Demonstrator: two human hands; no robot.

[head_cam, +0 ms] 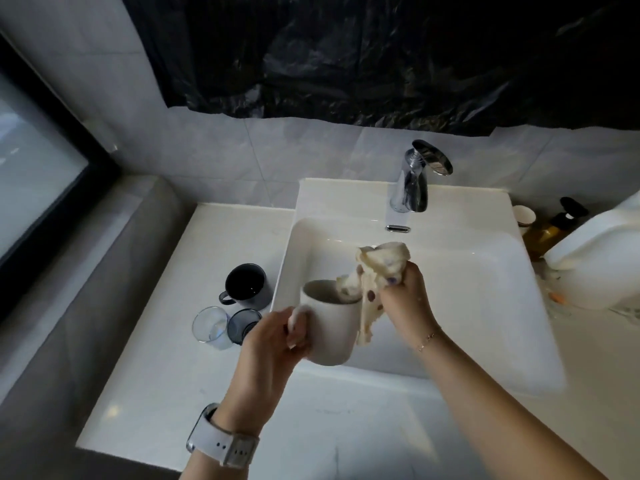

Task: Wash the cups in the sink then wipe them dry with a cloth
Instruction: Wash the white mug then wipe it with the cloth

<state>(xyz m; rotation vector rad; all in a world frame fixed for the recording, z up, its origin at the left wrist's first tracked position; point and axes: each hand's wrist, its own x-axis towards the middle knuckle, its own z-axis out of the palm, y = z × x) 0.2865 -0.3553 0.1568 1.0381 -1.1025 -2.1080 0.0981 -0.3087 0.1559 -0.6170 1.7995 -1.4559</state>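
White mug (332, 327) in left hand (273, 341)

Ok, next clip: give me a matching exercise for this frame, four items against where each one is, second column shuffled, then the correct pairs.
Items
1. white mug
2. spotted cloth
3. dark mug
4. clear glass

Places
A. standing on the counter beside the sink's left rim
B. gripped by the left hand, over the basin
C. on the counter, nearest the counter's left edge
D. bunched in the right hand, one end tucked into a mug's mouth

Pairs: 1-B, 2-D, 3-A, 4-C
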